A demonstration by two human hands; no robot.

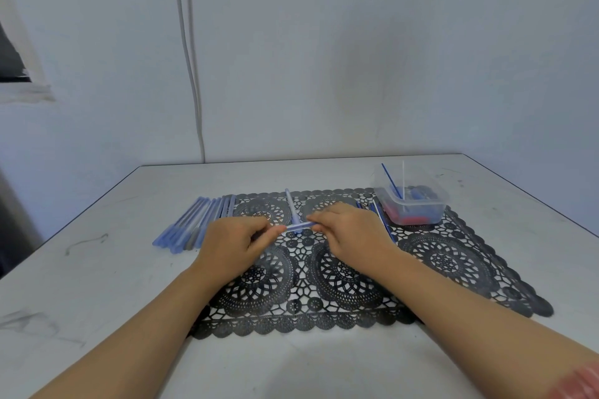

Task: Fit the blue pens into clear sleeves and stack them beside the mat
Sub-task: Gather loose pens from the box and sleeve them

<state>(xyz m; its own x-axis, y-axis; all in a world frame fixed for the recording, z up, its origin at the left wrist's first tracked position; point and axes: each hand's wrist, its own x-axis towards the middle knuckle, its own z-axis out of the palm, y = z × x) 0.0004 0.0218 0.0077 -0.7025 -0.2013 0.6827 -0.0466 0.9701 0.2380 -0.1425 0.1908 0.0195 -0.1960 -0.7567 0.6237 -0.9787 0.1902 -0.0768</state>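
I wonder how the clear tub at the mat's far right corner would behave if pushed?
The clear tub looks thin-walled and partly filled, so probably light and easy to slide. It sits on the lace mat, which might bunch or drag along. The thin blue rod leaning over its rim could topple.

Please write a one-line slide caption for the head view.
Left hand and right hand hold a blue pen over the black mat; sleeved pens lie at its left edge.

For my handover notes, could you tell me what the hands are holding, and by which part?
One blue pen, held crosswise: the left hand pinches its left end, the right hand its right end.
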